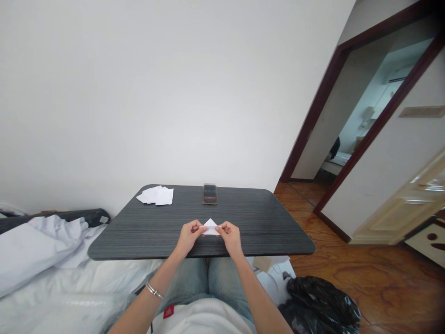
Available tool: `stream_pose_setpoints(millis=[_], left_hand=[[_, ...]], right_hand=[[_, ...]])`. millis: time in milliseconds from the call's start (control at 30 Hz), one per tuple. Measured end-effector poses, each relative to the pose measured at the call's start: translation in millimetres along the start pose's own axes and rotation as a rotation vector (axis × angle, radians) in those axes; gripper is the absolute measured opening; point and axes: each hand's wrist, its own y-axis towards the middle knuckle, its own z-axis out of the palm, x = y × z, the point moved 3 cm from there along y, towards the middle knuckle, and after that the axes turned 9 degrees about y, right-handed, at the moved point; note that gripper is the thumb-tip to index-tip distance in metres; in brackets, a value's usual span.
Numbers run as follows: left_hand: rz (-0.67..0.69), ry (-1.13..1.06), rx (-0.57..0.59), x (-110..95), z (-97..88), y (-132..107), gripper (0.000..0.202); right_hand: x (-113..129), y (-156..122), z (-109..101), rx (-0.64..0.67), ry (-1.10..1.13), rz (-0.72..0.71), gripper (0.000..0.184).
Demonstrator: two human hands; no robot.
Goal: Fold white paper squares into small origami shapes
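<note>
Both your hands are over the near half of the table, fingers curled, pinching. Your left hand grips the left edge of the folded white paper, and your right hand grips its right edge. The paper is a small triangle, point away from you, held just above the dark wood-grain table, near its front edge. Further out, left of centre, sits a loose pile of white paper sheets. A phone is at the far edge, well beyond your hands. A silver bracelet is on your left wrist. Your jeans are below the table edge, with white bedding to the left and a black plastic bag on the right.
</note>
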Motion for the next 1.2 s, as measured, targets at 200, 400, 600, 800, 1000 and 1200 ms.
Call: stream_pose_setpoints(millis=[200,400,600,800,1000,1200], left_hand=[[0.028,0.003,0.006,-1.1,0.0,-0.4,0.023],[0.043,-0.008,0.008,-0.6,0.1,-0.3,0.023],[0.028,-0.068,0.001,-1.0,0.7,-0.3,0.023],[0.013,-0.06,-0.022,-0.4,0.0,-0.4,0.023],[0.021,-0.043,-0.011,0.0,-0.7,0.1,0.022],[-0.01,-0.055,-0.01,3.0,-0.7,1.1,0.02]], right_hand=[[-1.2,0.0,-0.2,0.009,0.012,0.006,0.022],[-2.0,0.8,-0.3,0.01,0.02,0.0,0.023],[3.6,0.7,-0.7,0.008,0.001,-0.05,0.016],[0.6,1.5,-1.7,-0.02,0.069,0.006,0.015],[2.0,1.3,-0.1,-0.035,0.104,0.043,0.017],[-4.7,2.8,-2.0,-0.023,0.116,0.037,0.02]])
